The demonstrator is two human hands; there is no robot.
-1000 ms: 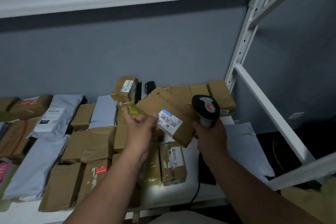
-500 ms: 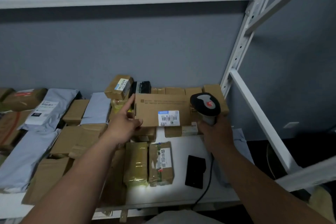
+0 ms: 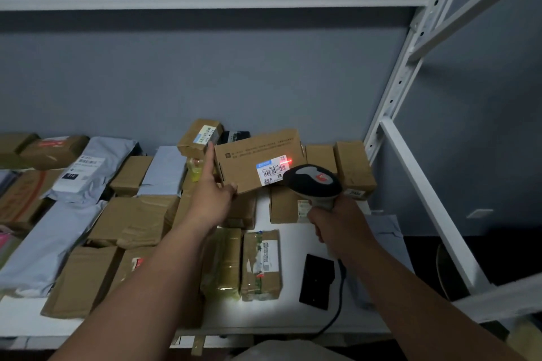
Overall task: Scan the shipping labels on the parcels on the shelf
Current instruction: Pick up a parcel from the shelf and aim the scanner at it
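Head view, box [image 3: 258, 160] propped between left fingers [image 3: 209, 157], thumb seemingly beneath

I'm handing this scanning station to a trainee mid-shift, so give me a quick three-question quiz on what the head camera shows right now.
1. True or false: the red scan light falls on the white shipping label of the cardboard box that the left hand holds.
2. Which hand grips the barcode scanner?
A. the left hand
B. the right hand
C. neither
3. Fill in: the flat black object lying on the white shelf is to the ______ of the scanner's cable.

Key
1. true
2. B
3. left
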